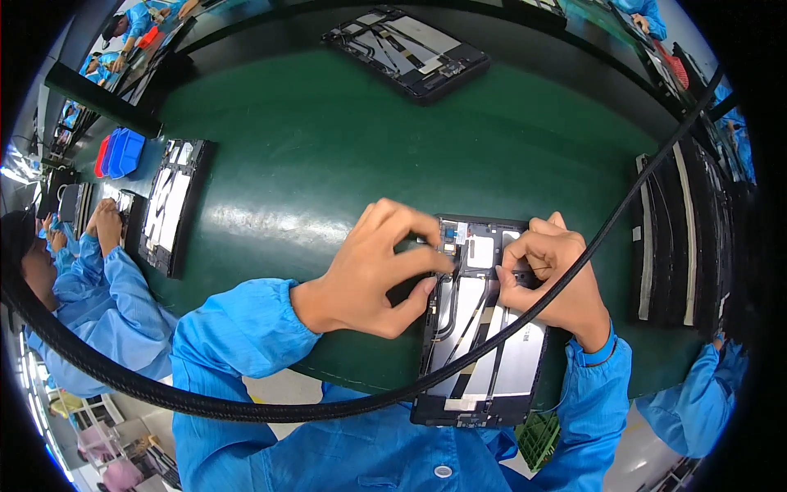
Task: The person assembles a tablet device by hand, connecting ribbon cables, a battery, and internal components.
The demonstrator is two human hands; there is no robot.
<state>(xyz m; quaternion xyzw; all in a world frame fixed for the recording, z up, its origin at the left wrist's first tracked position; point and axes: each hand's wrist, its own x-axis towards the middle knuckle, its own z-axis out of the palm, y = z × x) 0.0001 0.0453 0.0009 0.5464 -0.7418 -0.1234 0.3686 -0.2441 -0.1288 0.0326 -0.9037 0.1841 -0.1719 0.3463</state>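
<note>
An opened tablet (pixel 512 361) lies on the green bench right in front of me, its lower end reaching over the near edge. Silver battery panels, dark ribbon cables and small boards show inside it. My left hand (pixel 373 271) reaches over the tablet's upper left part, index finger and thumb bent but apart, the index tip at the inner parts near the white square plate (pixel 479 252). On the right side, my right hand (pixel 549 275) has thumb and index finger pinched together just above the tablet's upper right part. Whatever is between those fingertips is too small to make out.
A thick black braided cable (pixel 328 412) arcs across the view, passing before my right hand. Other opened tablets lie at the far side (pixel 410 53) and at left (pixel 170 205). Blue bins (pixel 125 153) stand at left; black strips or trays (pixel 684 238) at right. Co-workers sit alongside.
</note>
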